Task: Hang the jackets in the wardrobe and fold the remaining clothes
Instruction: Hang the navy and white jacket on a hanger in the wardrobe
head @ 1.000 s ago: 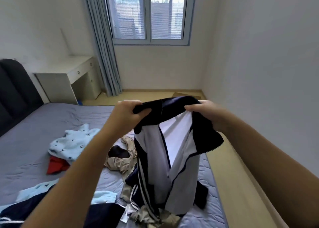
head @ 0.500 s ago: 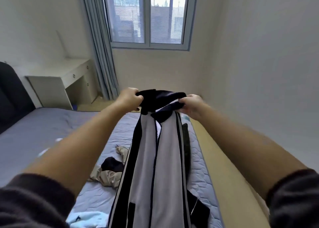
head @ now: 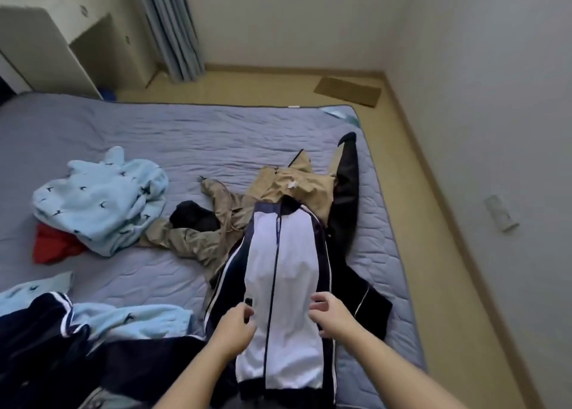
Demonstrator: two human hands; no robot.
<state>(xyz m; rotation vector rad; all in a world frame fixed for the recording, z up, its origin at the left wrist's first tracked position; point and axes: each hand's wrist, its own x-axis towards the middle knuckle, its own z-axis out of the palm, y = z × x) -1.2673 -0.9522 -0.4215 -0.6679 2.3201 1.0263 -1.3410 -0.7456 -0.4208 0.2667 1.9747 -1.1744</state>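
Head view. A navy-and-white jacket (head: 294, 253) lies lengthwise on the bed (head: 185, 142) near its right edge, zip side up, with the collar at the far end and the hem nearest the camera. Both hands are over its lower half. The left hand (head: 230, 331) is at the left border of the white front panel, fingers bent toward the cloth; whether they pinch it cannot be told, since the fingertips are partly hidden. The right hand (head: 331, 319) is at the panel's right border, fingers loosely curled and spread, gripping nothing.

The collar overlaps a crumpled tan jacket (head: 294, 182). A black garment (head: 346, 198) stretches beside and under the right side of the navy-and-white jacket. Further left lie a pale blue patterned fleece (head: 99, 198), partly covering a red garment (head: 52, 247), and, at the near left, a dark navy garment (head: 37, 334) touching more pale blue cloth (head: 133, 319).

Beyond the bed stand a desk (head: 46, 43) and a grey curtain (head: 170, 27); a flat piece of cardboard (head: 348, 91) lies on the floor (head: 402, 167).
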